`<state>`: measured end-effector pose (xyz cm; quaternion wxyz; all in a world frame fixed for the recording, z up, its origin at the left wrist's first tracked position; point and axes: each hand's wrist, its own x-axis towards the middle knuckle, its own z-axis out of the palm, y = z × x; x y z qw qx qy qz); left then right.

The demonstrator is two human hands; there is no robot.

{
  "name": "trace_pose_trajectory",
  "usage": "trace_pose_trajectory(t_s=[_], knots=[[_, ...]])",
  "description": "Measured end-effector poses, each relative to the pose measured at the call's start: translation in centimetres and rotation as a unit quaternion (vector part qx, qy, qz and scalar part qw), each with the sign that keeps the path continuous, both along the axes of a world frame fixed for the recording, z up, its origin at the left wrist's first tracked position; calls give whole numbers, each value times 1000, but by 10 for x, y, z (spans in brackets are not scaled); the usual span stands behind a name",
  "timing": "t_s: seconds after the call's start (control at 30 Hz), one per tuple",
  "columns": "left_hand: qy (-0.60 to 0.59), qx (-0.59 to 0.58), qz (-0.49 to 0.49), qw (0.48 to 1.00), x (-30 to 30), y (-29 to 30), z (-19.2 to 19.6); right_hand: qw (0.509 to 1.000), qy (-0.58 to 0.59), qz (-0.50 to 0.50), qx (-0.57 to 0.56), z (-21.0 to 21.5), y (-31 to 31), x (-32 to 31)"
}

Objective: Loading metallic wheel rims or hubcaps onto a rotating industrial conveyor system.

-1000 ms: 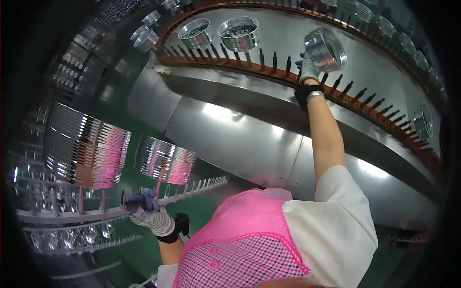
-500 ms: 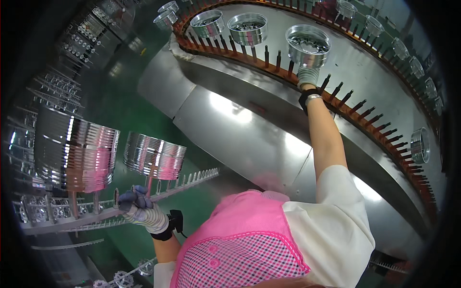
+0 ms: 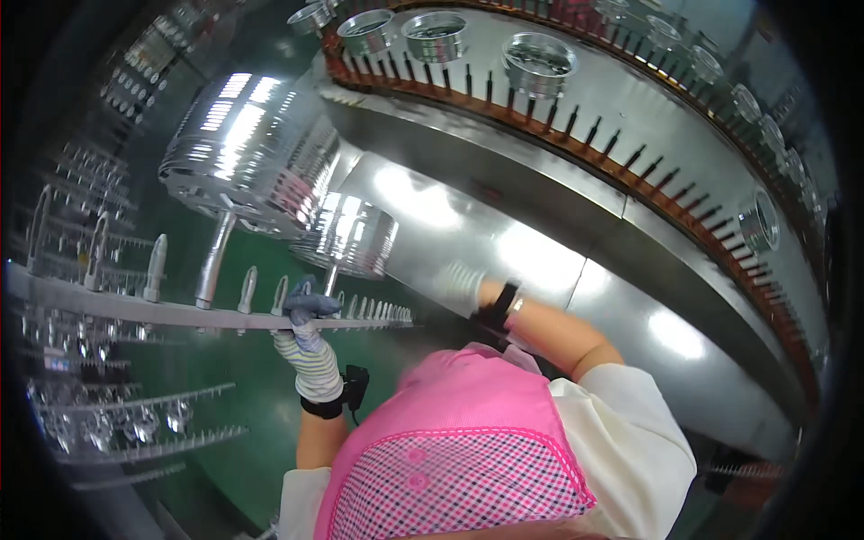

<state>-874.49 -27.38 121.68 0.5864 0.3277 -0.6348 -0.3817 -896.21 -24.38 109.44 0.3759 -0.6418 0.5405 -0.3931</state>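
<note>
My left hand (image 3: 308, 342), in a striped glove with grey fingers, is closed around a pale metal bar (image 3: 135, 310) lined with upright pegs. On this bar, a large shiny ribbed metal cylinder (image 3: 238, 148) sits on a post. Farther along, a smaller ribbed cylinder (image 3: 351, 229) stands on another post, just beyond my left hand. My right hand (image 3: 457, 283), also in a striped glove, is smeared by motion between the smaller cylinder and the steel housing; its fingers cannot be made out, nor anything in them.
A curved steel conveyor housing (image 3: 432, 144) runs across the far side and right. Dark pegs (image 3: 612, 142) line its rust-brown track, and some carry round shiny metal cups (image 3: 540, 67). More racks of shiny parts (image 3: 108, 423) hang at the left above a green floor (image 3: 234, 477).
My right hand has drawn back from a cup on the conveyor track toward me and left. The bar and its cylinders have swung up and right, with my left hand on the bar.
</note>
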Motion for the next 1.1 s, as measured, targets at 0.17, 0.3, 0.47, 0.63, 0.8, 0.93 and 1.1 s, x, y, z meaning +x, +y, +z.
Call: trace_pose_trajectory(t_s=[0.17, 0.3, 0.47, 0.63, 0.8, 0.93, 1.1], knots=[[-39, 17, -87, 995, 14, 23, 1, 949, -277, 0, 151, 125, 57, 87], [-6, 18, -92, 996, -4, 43, -5, 731, -668, -32, 136, 133, 72, 100], [0, -24, -89, 996, -15, 59, -11, 672, -710, -106, 182, 119, 77, 91], [6, 8, -16, 1000, -30, 81, -8, 687, -647, -296, -149, 57, 42, -80], [43, 49, -80, 995, -16, 89, 3, 690, -369, -594, -186, 7, 74, -363], [46, 32, -19, 998, -57, 85, 16, 696, -102, -705, 91, 5, 34, -421], [18, 35, -44, 998, -73, 79, 16, 715, 286, -617, 161, 27, 38, -387]])
